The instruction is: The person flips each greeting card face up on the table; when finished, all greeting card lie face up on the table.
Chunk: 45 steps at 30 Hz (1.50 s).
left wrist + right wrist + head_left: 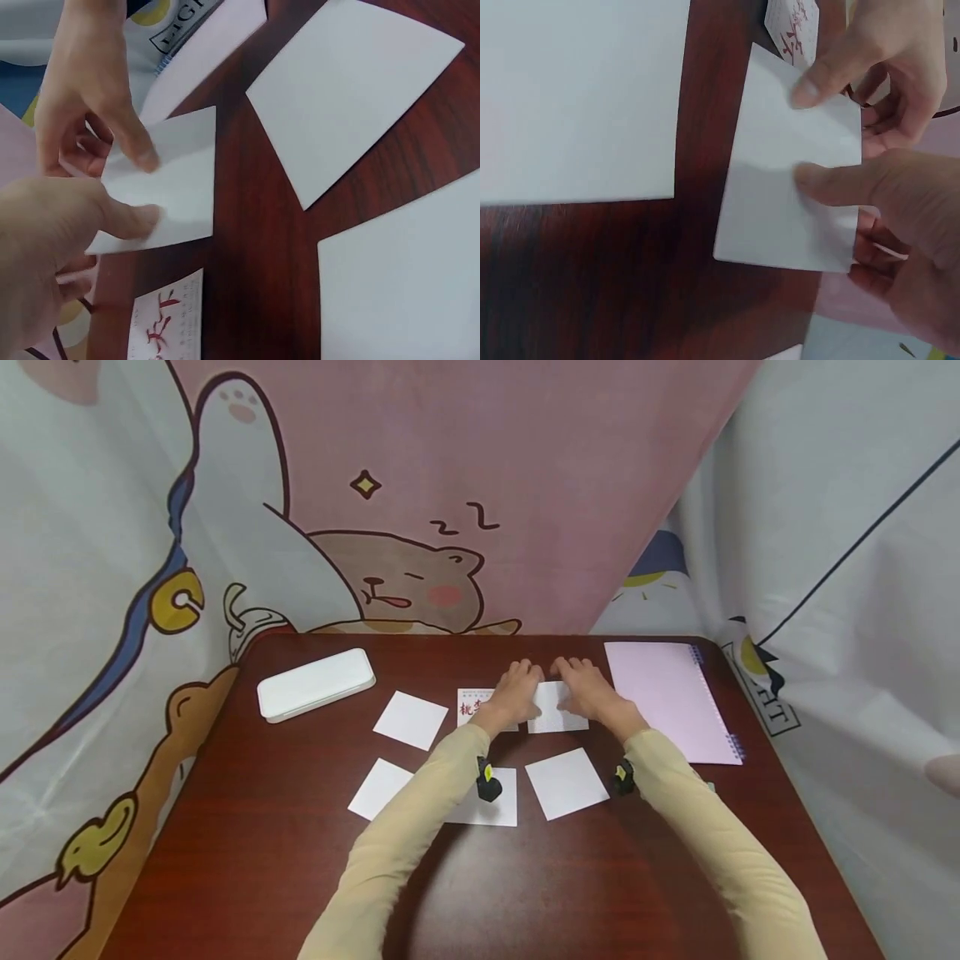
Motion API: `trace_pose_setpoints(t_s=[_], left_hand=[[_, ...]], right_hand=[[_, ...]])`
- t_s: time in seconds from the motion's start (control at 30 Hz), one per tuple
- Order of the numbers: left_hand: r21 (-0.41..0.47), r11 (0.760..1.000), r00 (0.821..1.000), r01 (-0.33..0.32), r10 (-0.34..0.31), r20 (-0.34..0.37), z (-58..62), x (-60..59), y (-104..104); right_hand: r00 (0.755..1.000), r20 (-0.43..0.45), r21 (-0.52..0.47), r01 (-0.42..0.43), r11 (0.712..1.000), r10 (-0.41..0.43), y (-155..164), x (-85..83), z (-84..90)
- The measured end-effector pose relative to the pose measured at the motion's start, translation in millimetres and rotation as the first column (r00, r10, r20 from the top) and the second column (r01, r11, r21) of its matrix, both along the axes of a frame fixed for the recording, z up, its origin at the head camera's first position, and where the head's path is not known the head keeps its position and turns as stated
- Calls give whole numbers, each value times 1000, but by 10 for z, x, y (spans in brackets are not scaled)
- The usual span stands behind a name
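Observation:
At the far middle of the table, both hands hold one white card (551, 720). My left hand (517, 692) grips its left part, thumb on the upper face and fingers curled behind the far edge. On the right part, my right hand (588, 689) pinches the same way, as the right wrist view also shows with its thumb (829, 184) flat on the card. Beside it to the left lies a card with red characters (467, 706), partly covered by the left hand. Nearer me, a tilted white card (567, 783) lies on the table.
More white cards (411, 720) lie at the left and front, one partly under the left sleeve (420, 810). A white case (315, 683) stands at the back left. A pink spiral notebook (671, 697) lies at the right. Printed curtains (555, 485) hang behind the table.

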State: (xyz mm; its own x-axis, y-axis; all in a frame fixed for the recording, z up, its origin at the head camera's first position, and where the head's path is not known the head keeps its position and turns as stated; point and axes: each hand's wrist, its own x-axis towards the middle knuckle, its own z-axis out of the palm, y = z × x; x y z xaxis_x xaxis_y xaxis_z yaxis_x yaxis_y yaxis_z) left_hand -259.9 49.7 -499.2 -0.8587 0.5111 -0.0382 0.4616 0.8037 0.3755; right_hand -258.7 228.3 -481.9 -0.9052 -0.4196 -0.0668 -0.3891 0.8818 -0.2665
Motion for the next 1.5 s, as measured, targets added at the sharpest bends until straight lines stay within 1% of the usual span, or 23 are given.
trace_pose_setpoints(t_s=[0.1, 0.17, 0.23, 0.37, 0.47, 0.53, 0.6, 0.73, 0.9, 1.0, 1.13, 1.5], left_hand=[[102, 994, 999, 37, -39, 17, 70, 0, -74], [163, 984, 997, 71, -76, 23, 134, 5, -122], [207, 972, 993, 108, -115, 23, 209, 19, -167], [216, 959, 983, 185, -185, -20, 312, 70, -237], [209, 953, 976, 219, -216, -39, 330, 132, -272], [205, 951, 973, 232, -231, -30, 319, 178, -282], [197, 949, 969, 247, -247, -26, 298, 225, -281], [162, 949, 962, 271, -270, -33, 213, 309, -263], [125, 960, 968, 251, -249, -32, 77, 366, -242], [108, 968, 974, 227, -225, -33, 27, 375, -243], [102, 975, 980, 198, -196, -35, -21, 367, -252], [138, 976, 986, 167, -168, 0, -178, 329, -283]], right_hand=[[993, -101, -48, -59, 997, 54, 50, 47, 68], [985, -150, -81, -96, 992, 83, 72, 89, 131], [978, -180, -110, -124, 986, 103, 88, 139, 188], [965, -228, -127, -159, 979, 127, 116, 245, 249], [961, -241, -135, -171, 976, 135, 131, 323, 244], [964, -223, -157, -181, 971, 144, 137, 371, 224], [970, -186, -190, -192, 963, 157, 143, 412, 195], [979, -119, -230, -192, 954, 168, 155, 471, 113], [986, -90, -219, -158, 963, 142, 162, 492, -4], [988, -92, -198, -140, 970, 124, 155, 489, -75], [990, -90, -195, -128, 972, 112, 140, 487, -151], [994, -67, -189, -95, 977, 84, 128, 465, -314]])
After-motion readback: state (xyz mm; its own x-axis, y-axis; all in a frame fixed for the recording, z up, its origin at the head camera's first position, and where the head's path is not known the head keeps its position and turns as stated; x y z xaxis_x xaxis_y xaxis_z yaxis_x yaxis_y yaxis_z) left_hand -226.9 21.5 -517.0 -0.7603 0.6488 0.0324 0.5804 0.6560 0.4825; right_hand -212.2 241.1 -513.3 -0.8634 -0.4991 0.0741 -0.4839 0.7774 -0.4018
